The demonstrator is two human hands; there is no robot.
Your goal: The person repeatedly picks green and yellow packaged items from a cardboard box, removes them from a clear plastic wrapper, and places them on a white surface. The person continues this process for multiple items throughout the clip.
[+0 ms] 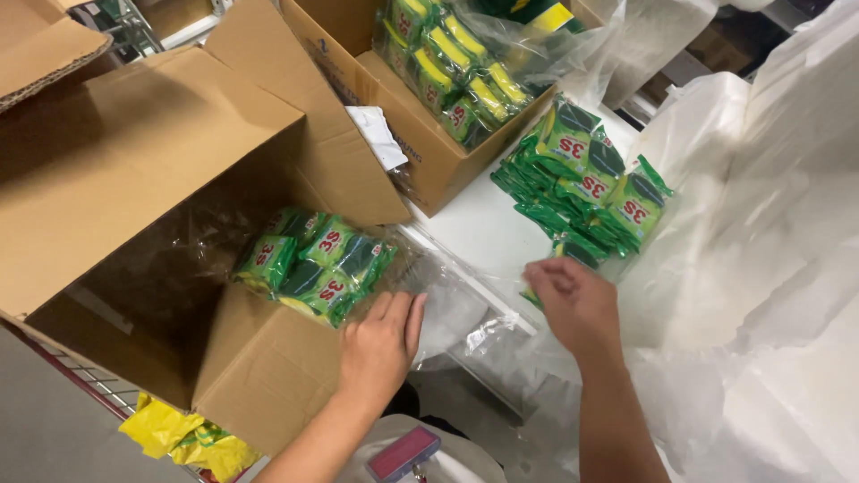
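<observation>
Nearest, the left hand (380, 344) lies flat, fingers together and gripping nothing, on the clear bag (438, 300) of green sponge packs (313, 264) at the mouth of the near-left carton (242, 376), seemingly steadying it. To the right, the right hand (573, 300) curls at the loose pile of packs (586, 183) on the white table (474, 228); whether it pinches one I cannot tell. Farther back stands a second carton (429, 156), full.

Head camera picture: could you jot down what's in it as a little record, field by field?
left hand: left hand flat on clear plastic bag, beside the green packets in the near box
right hand: right hand curled, at the near edge of the loose packet pile; holding anything: cannot tell
near box: open cardboard box, plastic-lined, a few packets inside
far box: second cardboard box with bagged packets
surface: white table
below: yellow wrappers
</observation>
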